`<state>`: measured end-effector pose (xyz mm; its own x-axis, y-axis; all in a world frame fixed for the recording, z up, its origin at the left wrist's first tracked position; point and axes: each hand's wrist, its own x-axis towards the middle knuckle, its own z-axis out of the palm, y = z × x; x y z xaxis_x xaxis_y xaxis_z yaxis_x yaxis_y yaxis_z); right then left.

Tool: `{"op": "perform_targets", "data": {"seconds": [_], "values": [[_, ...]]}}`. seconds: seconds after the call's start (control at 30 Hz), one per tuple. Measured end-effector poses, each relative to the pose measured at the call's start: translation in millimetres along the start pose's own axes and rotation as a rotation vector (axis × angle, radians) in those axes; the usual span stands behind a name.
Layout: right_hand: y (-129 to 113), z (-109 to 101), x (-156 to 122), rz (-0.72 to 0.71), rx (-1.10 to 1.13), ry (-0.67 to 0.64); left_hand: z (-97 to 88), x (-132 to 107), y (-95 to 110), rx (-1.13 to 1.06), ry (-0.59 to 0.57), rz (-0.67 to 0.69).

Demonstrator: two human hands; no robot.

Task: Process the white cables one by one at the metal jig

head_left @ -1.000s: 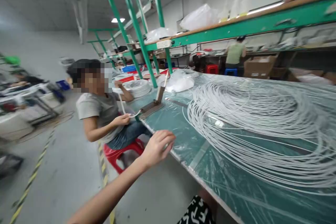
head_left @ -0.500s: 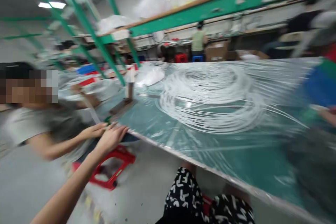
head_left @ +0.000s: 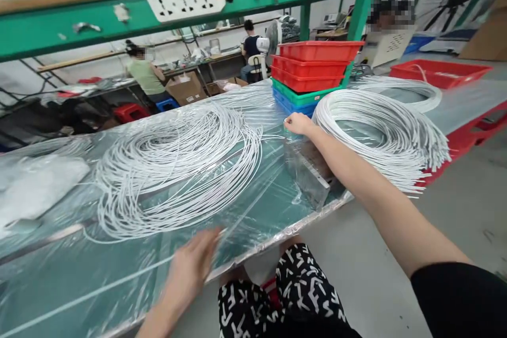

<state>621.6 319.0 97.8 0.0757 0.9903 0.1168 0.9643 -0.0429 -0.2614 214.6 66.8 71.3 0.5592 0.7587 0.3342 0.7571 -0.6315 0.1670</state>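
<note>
A large loose coil of thin white cable (head_left: 178, 169) lies on the film-covered table. In front of it, my left hand (head_left: 194, 261) is smeared by motion near the table's front edge. Its fingers look closed on a white strand (head_left: 99, 290), which runs off to the lower left. My right hand (head_left: 300, 124) reaches out and is closed at the top of a grey metal block (head_left: 309, 174). What its fingertips pinch is too small to make out. Cable ends from the coil come close beneath that hand. Bundled white cables (head_left: 372, 127) lie to its right.
Stacked red trays (head_left: 312, 68) on green and blue ones stand behind my right hand. A red tray (head_left: 439, 71) sits farther right. Clear plastic bags (head_left: 39, 185) lie at the left. A green shelf beam with a power strip (head_left: 186, 2) crosses above. People sit behind.
My view has swung right. My left hand has left the table edge beside the co-worker at the left and is now before the coil. My right arm has come into view, its hand at the metal block.
</note>
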Motion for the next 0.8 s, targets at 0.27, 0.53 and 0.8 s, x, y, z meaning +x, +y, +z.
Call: {"op": "perform_targets", "data": {"seconds": [0.27, 0.53, 0.8], "values": [[10, 6, 4, -0.042, -0.005, 0.025, 72.0, 154, 70, -0.084, -0.071, 0.033], [14, 14, 17, -0.026, -0.030, -0.019, 86.3, 187, 86, -0.091, 0.020, 0.005], [4, 8, 12, -0.033, -0.131, -0.067, 95.7, 199, 96, -0.129, 0.071, 0.089]]}}
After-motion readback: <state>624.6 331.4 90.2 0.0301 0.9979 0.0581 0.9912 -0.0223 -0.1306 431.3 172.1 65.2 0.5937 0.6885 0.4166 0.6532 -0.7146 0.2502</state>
